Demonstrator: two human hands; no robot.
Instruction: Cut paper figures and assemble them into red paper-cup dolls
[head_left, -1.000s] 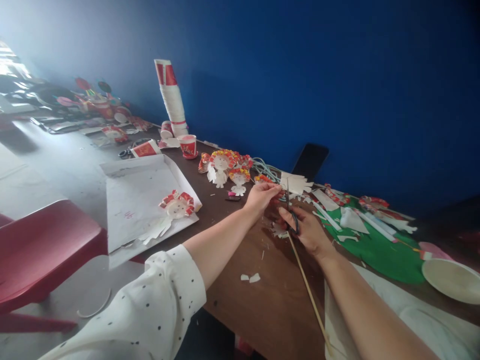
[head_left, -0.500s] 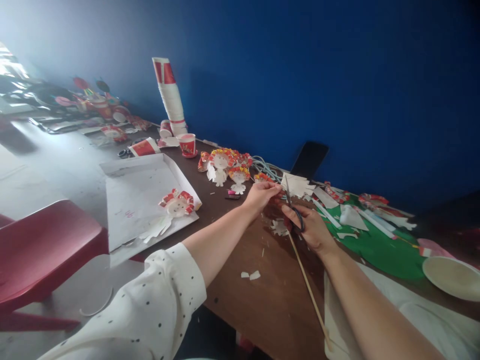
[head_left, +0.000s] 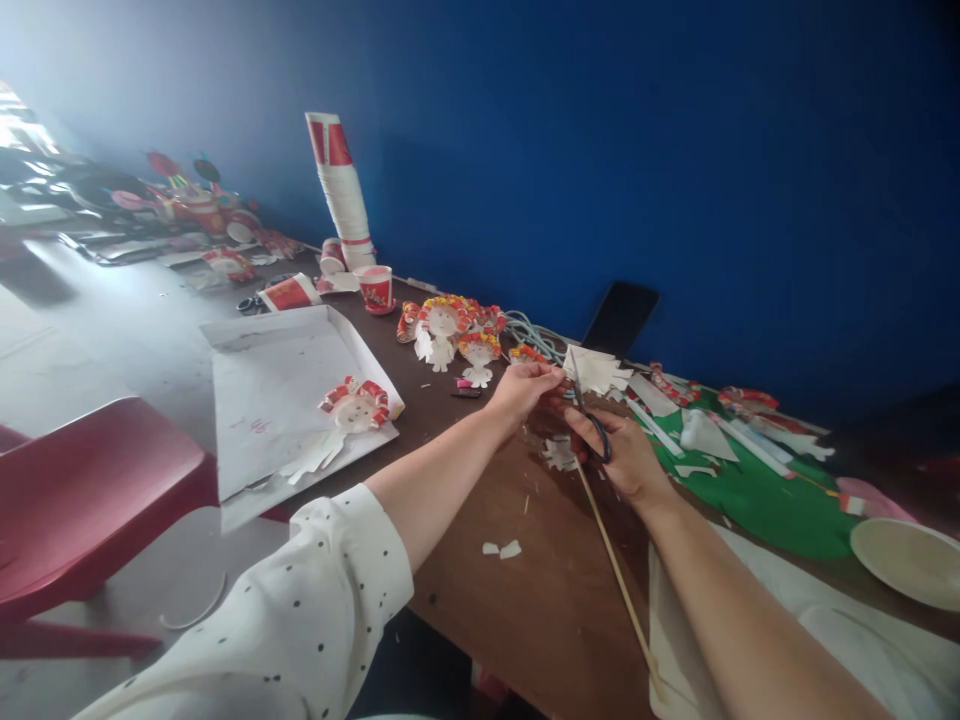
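Note:
My right hand (head_left: 626,455) grips black-handled scissors (head_left: 592,425) with their blades pointing up and away toward a white paper cut-out (head_left: 596,368). My left hand (head_left: 523,387) pinches something small and reddish just left of the blades; what it is I cannot make out. A thin wooden stick (head_left: 615,570) runs from under my right hand toward the table's near edge. Small white paper scraps (head_left: 501,549) lie on the brown table (head_left: 547,600) below my hands.
Paper dolls with red and yellow curls (head_left: 450,330) lie beyond my left hand, one more (head_left: 352,405) on a white sheet (head_left: 277,390). A tall stack of red-and-white cups (head_left: 341,190), a green sheet (head_left: 757,495), a paper plate (head_left: 904,560), a dark phone (head_left: 621,317) and a red chair (head_left: 82,500) surround the spot.
My right hand with the scissors has shifted a little to the right and up toward the white cut-out. My left hand has barely moved.

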